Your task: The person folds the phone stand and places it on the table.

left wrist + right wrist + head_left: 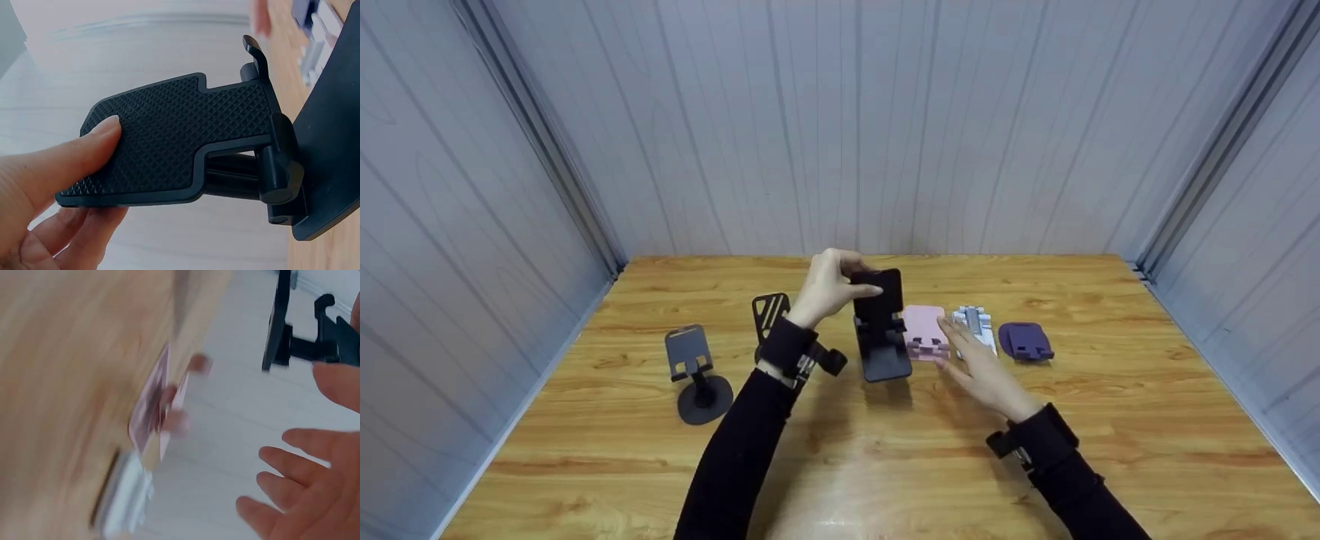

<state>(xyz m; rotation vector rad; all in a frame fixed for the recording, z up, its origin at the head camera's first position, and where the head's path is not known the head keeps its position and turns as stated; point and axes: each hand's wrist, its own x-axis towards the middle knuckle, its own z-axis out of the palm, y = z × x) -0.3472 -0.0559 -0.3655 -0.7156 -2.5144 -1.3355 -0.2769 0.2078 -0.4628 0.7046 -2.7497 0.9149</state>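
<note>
In the head view my left hand point(826, 289) grips the top plate of a black folding phone stand point(886, 361), which appears raised off the table. The left wrist view shows the thumb on the textured pad of the plate point(163, 135), other fingers behind it, and two hooked lips near the hinge. My right hand point(986, 375) hovers with its fingers extended, holding nothing, in front of a pink phone stand point(924, 324). In the right wrist view the fingers point(292, 467) are spread apart, near the black stand point(277, 326), with the pink stand point(149, 405) blurred.
A white-and-grey stand point(975, 326) and a dark purple stand point(1026, 341) lie to the right. At the left are a grey stand with a round base point(690, 352) and a black slotted stand point(769, 311), partly hidden by my left wrist. Panelled walls point(855, 135) enclose the wooden table point(870, 465).
</note>
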